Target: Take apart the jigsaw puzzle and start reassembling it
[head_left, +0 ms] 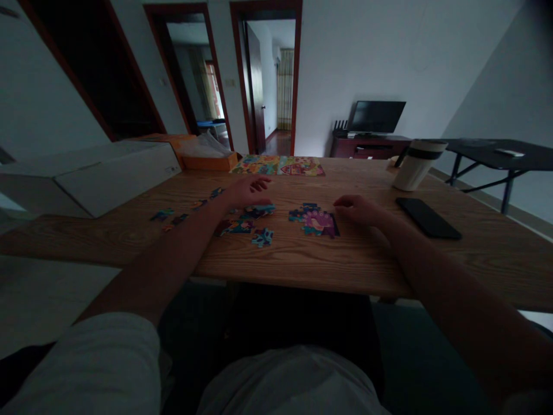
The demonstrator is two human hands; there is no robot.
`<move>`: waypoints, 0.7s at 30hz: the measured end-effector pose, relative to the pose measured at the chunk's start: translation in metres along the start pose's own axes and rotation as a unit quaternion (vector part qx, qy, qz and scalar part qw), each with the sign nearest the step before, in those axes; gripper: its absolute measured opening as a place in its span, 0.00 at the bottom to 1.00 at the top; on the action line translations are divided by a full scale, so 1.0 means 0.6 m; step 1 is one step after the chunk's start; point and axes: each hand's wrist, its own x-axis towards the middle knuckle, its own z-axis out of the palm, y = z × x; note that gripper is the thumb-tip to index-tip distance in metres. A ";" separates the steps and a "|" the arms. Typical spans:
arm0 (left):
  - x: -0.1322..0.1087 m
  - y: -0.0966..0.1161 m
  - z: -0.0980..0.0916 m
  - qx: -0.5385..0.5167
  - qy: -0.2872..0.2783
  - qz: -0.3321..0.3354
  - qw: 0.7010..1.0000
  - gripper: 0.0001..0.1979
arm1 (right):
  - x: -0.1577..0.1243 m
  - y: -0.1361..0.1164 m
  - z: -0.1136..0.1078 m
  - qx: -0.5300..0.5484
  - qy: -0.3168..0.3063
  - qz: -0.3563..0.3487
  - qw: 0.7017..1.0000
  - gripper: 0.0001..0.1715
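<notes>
On the wooden table, a partly joined jigsaw puzzle (318,222) shows a purple shape among teal pieces. My right hand (356,210) rests just off its right edge, fingers loosely bent and seemingly holding nothing. My left hand (249,191) hovers above loose puzzle pieces (237,225), its fingers apart and nothing visible in them. It partly hides the pieces below. A single blue-and-white puzzle piece (262,237) lies nearer to me. Further puzzle pieces (162,214) are scattered left of my left forearm.
Colourful picture sheets (279,165) lie at the table's far edge, beside an orange box (207,162) with clear plastic in it. A large white box (108,173) stands left. To the right are a dark phone (427,218) and a pale tumbler (417,166).
</notes>
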 end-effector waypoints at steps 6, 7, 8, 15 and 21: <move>-0.015 -0.014 -0.013 0.102 -0.161 -0.043 0.981 0.43 | -0.002 -0.003 -0.002 -0.001 -0.005 0.006 1.000 0.15; -0.016 -0.013 -0.015 0.109 -0.167 -0.040 0.979 0.41 | -0.002 -0.002 -0.002 -0.001 -0.005 0.006 1.000 0.15; -0.016 -0.011 -0.016 0.116 -0.170 -0.040 0.978 0.40 | -0.002 -0.002 -0.001 -0.001 -0.005 0.004 1.000 0.15; -0.012 -0.001 -0.018 0.122 -0.168 -0.053 0.977 0.30 | 0.000 0.000 -0.001 0.001 -0.002 -0.005 1.000 0.16; -0.012 0.003 -0.062 0.103 -0.017 -0.091 0.990 0.24 | -0.003 -0.005 0.012 0.015 0.017 -0.014 1.000 0.22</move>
